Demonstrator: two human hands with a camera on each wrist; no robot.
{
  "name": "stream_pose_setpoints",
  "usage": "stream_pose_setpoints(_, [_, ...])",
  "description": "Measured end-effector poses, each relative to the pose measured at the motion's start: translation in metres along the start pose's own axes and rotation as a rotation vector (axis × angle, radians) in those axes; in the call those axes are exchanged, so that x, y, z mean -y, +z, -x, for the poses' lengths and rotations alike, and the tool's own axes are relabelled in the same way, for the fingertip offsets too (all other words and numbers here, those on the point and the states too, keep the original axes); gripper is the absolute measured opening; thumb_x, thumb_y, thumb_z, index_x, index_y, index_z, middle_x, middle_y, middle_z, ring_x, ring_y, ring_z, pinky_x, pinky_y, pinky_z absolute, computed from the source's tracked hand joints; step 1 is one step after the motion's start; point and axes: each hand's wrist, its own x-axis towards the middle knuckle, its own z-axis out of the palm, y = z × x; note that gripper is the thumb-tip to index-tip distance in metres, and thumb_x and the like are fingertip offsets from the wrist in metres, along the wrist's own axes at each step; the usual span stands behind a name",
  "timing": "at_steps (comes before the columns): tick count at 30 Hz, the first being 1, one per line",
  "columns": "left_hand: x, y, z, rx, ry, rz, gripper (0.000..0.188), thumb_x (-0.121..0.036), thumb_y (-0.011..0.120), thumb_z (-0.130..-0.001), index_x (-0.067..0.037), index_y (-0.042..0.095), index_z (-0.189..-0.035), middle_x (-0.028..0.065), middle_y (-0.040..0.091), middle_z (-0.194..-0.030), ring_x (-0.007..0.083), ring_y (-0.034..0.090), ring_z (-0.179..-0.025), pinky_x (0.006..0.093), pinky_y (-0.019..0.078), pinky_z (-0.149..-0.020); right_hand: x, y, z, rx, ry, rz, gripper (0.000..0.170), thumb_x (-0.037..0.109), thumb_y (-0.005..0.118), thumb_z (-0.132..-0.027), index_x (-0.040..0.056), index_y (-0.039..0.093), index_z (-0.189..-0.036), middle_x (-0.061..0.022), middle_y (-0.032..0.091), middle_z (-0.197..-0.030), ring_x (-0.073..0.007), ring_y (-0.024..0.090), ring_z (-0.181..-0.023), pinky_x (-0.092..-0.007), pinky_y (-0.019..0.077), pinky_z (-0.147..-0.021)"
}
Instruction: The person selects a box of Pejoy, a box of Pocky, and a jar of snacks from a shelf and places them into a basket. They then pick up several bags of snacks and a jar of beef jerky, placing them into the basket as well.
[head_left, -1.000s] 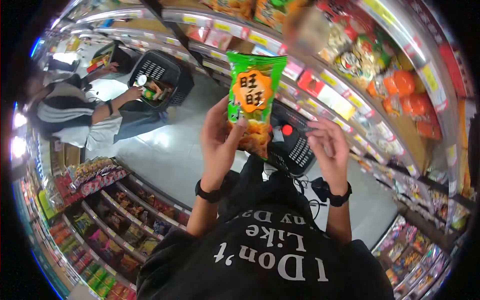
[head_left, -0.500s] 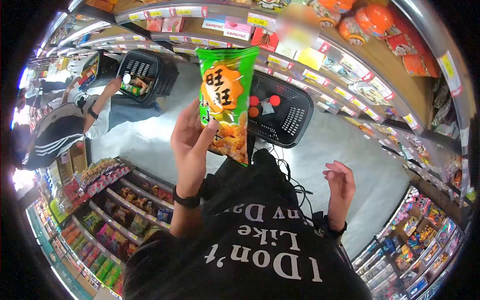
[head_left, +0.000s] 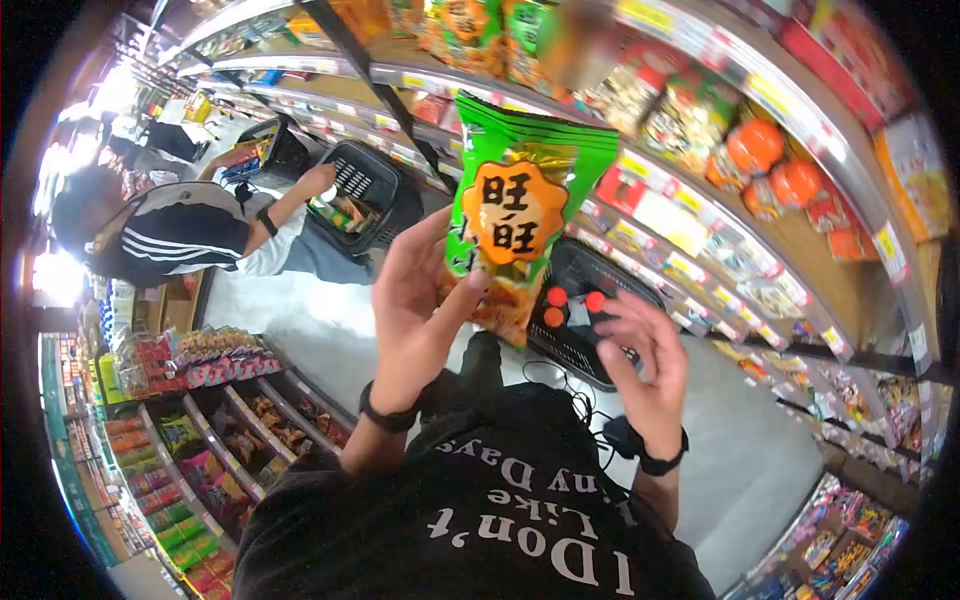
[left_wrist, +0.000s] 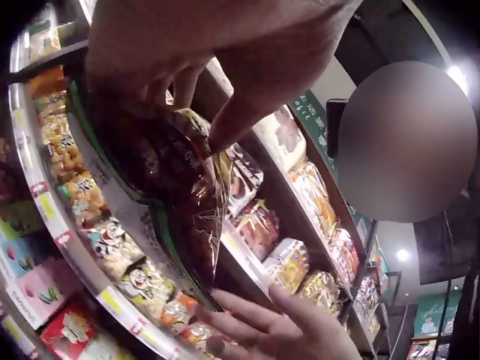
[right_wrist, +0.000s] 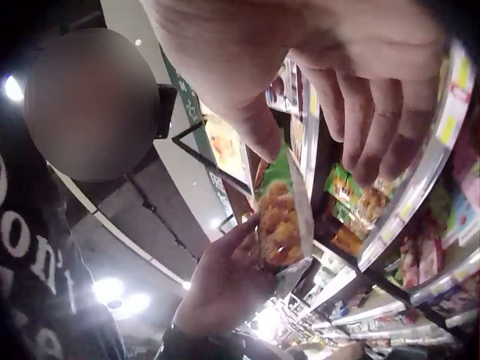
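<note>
My left hand [head_left: 412, 305] grips a green snack bag [head_left: 585, 150] by its side, thumb across the front. An orange badge with black characters and golden snack pieces are printed on the bag. In the left wrist view the bag's dark back [left_wrist: 187, 180] hangs below the hand. My right hand [head_left: 648, 375] is to the right of the bag, fingers loosely bent with nothing in them. From the right wrist, that hand [right_wrist: 322, 75] appears at the top, with the bag [right_wrist: 281, 225] beyond it. A black basket [head_left: 625, 280] stands behind the bag, partly hidden, with several red-topped items inside.
Shelves of snacks [head_left: 690, 120] with price tags run along the right and top. At left, a person [head_left: 190, 225] reaches to another black basket [head_left: 395, 205] holding goods. Low bins of packaged snacks [head_left: 215, 450] line the lower left. Cables hang near my right wrist.
My right hand dropped away to the lower right, then came back up near the bag. The bag, still in my left hand, shifted left in view, then back right, and now leans more.
</note>
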Motion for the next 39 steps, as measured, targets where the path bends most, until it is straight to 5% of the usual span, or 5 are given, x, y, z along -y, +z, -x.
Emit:
stream_pose_setpoints(15, [0.099, -0.176, -0.262, 0.014, 0.286, -0.002, 0.046, 0.002, 0.062, -0.096, 0.006, 0.045, -0.139, 0.0107, 0.058, -0.133, 0.0144, 0.055, -0.121, 0.0289, 0.0460, -0.100, -0.070, 0.252, -0.316, -0.058, -0.279, 0.406, 0.053, 0.008, 0.074, -0.082, -0.0003, 0.053, -0.129, -0.0167, 0.066, -0.111, -0.0294, 0.067, -0.092, -0.0399, 0.0540, -0.078])
stream_pose_setpoints(18, [0.116, -0.190, -0.313, -0.027, 0.275, 0.013, 0.046, -0.001, 0.061, -0.097, 0.002, 0.046, -0.140, 0.0055, 0.062, -0.117, 0.0058, 0.060, -0.095, 0.0227, 0.0509, -0.075, -0.075, 0.271, -0.358, -0.106, -0.315, 0.411, 0.057, 0.008, 0.072, -0.081, -0.0030, 0.050, -0.133, -0.0210, 0.064, -0.118, -0.0342, 0.066, -0.101, -0.0422, 0.0529, -0.085])
stream_pose_setpoints(22, [0.123, -0.194, -0.373, -0.051, 0.378, 0.038, 0.044, 0.003, 0.061, -0.096, 0.001, 0.047, -0.138, 0.0074, 0.058, -0.131, 0.0135, 0.055, -0.119, 0.0287, 0.0464, -0.099, -0.068, 0.285, -0.390, -0.071, -0.410, 0.315, 0.069, 0.012, 0.072, -0.082, -0.0056, 0.043, -0.142, -0.0273, 0.053, -0.139, -0.0391, 0.053, -0.129, -0.0410, 0.0437, -0.108])
stream_pose_setpoints(32, [0.175, -0.211, -0.397, -0.043, 0.361, -0.094, 0.050, -0.006, 0.058, -0.102, 0.002, 0.038, -0.147, 0.0124, 0.052, -0.142, 0.0175, 0.051, -0.125, 0.0307, 0.0412, -0.105, -0.048, 0.220, -0.263, -0.043, -0.202, 0.011, 0.059, 0.006, 0.069, -0.093, 0.0057, 0.046, -0.146, -0.0111, 0.046, -0.152, -0.0215, 0.044, -0.140, -0.0395, 0.0381, -0.115])
stream_pose_setpoints(39, [0.153, -0.189, -0.351, -0.143, 0.554, -0.348, 0.052, -0.007, 0.057, -0.103, 0.002, 0.036, -0.149, 0.0156, 0.050, -0.144, 0.0194, 0.053, -0.124, 0.0331, 0.0437, -0.104, -0.022, 0.051, -0.152, -0.594, -0.276, 0.104, 0.036, -0.003, 0.066, -0.089, 0.0019, 0.062, -0.124, -0.0080, 0.065, -0.123, -0.0166, 0.063, -0.110, -0.0317, 0.0518, -0.096])
